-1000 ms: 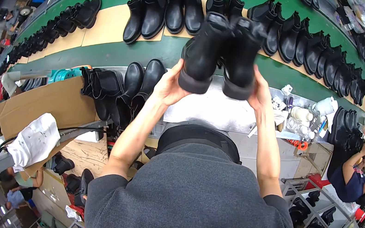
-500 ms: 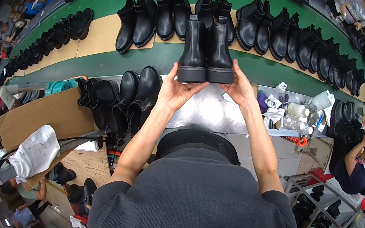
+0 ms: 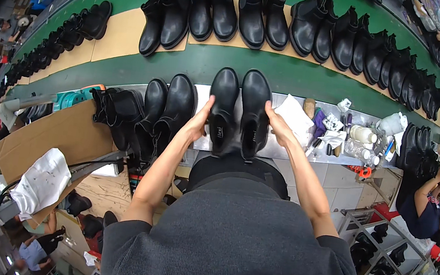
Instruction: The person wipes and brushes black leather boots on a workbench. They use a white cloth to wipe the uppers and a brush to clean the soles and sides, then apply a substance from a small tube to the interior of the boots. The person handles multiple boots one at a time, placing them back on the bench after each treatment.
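Observation:
A pair of black ankle boots (image 3: pixel 256 100) is between my hands over the metal bench edge, toes pointing away and openings facing me. My left hand (image 3: pixel 199 119) grips the outer side of the left boot (image 3: pixel 224 96), its thumb along the upper. On the opposite side, my right hand (image 3: pixel 280 127) holds the right boot in the same way. The fingers under both boots are mostly hidden. A narrow gap separates the two boots. Just left of my left hand stand other black boots (image 3: pixel 180 101).
Black boots (image 3: pixel 252 18) line the green conveyor (image 3: pixel 185 68) on cardboard sheets (image 3: pixel 117 36). Bottles (image 3: pixel 363 134), cloths and a white paper (image 3: pixel 295 117) lie right on the metal bench. A cardboard panel (image 3: pixel 56 140) stands left; a co-worker (image 3: pixel 427 206) is at far right.
The boots have come down toward me from above the conveyor and tipped, so their toes and openings show instead of their heels. Both hands moved with them, shifting to their sides.

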`<state>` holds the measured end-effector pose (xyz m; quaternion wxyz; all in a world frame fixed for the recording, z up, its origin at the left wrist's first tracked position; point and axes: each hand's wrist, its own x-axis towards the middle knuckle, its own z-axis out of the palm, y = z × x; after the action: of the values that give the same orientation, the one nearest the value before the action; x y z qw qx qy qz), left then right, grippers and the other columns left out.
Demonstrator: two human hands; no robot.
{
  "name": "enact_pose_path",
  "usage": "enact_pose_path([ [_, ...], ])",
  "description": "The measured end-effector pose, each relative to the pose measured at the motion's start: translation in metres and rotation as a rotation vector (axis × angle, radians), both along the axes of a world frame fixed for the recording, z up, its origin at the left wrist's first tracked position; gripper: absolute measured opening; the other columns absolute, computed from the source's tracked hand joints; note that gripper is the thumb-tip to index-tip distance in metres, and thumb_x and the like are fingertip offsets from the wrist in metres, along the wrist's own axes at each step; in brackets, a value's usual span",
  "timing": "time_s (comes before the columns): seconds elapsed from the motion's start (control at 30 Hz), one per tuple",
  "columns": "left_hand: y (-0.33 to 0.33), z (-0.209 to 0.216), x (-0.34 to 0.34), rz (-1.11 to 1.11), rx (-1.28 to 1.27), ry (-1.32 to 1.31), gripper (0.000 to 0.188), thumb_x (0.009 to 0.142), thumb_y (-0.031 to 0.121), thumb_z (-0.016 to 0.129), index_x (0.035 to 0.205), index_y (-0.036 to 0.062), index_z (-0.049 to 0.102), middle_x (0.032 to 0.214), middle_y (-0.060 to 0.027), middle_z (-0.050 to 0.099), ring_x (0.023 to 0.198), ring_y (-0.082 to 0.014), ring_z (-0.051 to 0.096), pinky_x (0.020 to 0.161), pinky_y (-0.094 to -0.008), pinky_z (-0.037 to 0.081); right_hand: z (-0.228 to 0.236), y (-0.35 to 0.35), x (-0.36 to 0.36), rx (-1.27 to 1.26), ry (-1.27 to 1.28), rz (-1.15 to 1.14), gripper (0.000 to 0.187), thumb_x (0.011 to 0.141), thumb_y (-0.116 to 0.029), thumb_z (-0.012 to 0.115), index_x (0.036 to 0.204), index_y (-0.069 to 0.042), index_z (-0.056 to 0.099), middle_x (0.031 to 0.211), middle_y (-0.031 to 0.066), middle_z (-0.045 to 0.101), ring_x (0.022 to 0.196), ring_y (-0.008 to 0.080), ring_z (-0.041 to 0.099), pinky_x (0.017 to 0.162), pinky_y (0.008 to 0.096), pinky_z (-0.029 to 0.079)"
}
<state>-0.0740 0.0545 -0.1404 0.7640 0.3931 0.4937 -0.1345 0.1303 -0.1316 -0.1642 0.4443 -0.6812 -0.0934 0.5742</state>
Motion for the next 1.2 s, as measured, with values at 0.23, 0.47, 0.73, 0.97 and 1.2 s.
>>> enact_pose_path([
  [0.23, 0.014, -0.005, 0.092, -0.573, 0.883, 0.454, 0.119, 0.062, 0.051, 0.082, 0.139, -0.0131, 0.018, 0.133, -0.0364, 0.041, 0.124, -0.0415, 0.046, 0.103, -0.0366, 0.041, 0.023, 0.082, 0.007, -0.479, -0.665, 0.514, 0.131, 0.057, -0.060, 0.080, 0.144, 0.012, 0.012, 0.142, 0.0393, 0.026, 0.132, 0.0446, 0.036, 0.108, 0.0407, 0.035],
  [0.47, 0.051, -0.002, 0.058, -0.465, 0.761, 0.145, 0.109, 0.060, 0.055, 0.083, 0.129, -0.0151, 0.038, 0.125, -0.0312, 0.053, 0.120, -0.0360, 0.052, 0.101, -0.0369, 0.042, 0.008, 0.041, 0.048, 0.079, -0.416, 0.229, 0.078, 0.062, -0.027, 0.085, 0.123, 0.008, 0.052, 0.112, 0.0213, 0.064, 0.104, 0.0267, 0.062, 0.092, 0.0322, 0.047],
  [0.73, 0.024, 0.085, 0.042, -0.049, 0.154, -0.277, 0.079, 0.088, 0.042, 0.065, 0.139, -0.0078, 0.033, 0.129, -0.0150, 0.054, 0.113, -0.0205, 0.057, 0.096, -0.0295, 0.045, 0.113, 0.029, 0.046, 0.040, 0.012, 0.247, 0.074, 0.088, -0.053, 0.059, 0.127, 0.009, 0.049, 0.114, 0.0153, 0.062, 0.101, 0.0188, 0.061, 0.087, 0.0282, 0.048],
  [0.97, 0.001, 0.139, 0.035, 0.015, 0.005, -0.448, 0.074, 0.093, 0.040, 0.058, 0.145, -0.0006, 0.025, 0.138, -0.0129, 0.044, 0.118, -0.0192, 0.051, 0.099, -0.0303, 0.043, 0.145, 0.011, 0.028, 0.204, 0.256, 0.146, 0.066, 0.093, -0.048, 0.055, 0.132, 0.005, 0.046, 0.121, 0.0127, 0.058, 0.101, 0.0153, 0.060, 0.086, 0.0280, 0.049],
  [1.2, 0.003, 0.164, 0.024, -0.038, 0.153, -0.424, 0.071, 0.097, 0.047, 0.046, 0.149, 0.0072, 0.020, 0.145, -0.0102, 0.038, 0.127, -0.0165, 0.043, 0.106, -0.0292, 0.036, 0.212, 0.012, 0.029, 0.064, 0.243, 0.116, 0.088, 0.088, -0.057, 0.056, 0.145, 0.002, 0.026, 0.145, 0.0172, 0.036, 0.127, 0.0210, 0.044, 0.101, 0.0295, 0.040],
])
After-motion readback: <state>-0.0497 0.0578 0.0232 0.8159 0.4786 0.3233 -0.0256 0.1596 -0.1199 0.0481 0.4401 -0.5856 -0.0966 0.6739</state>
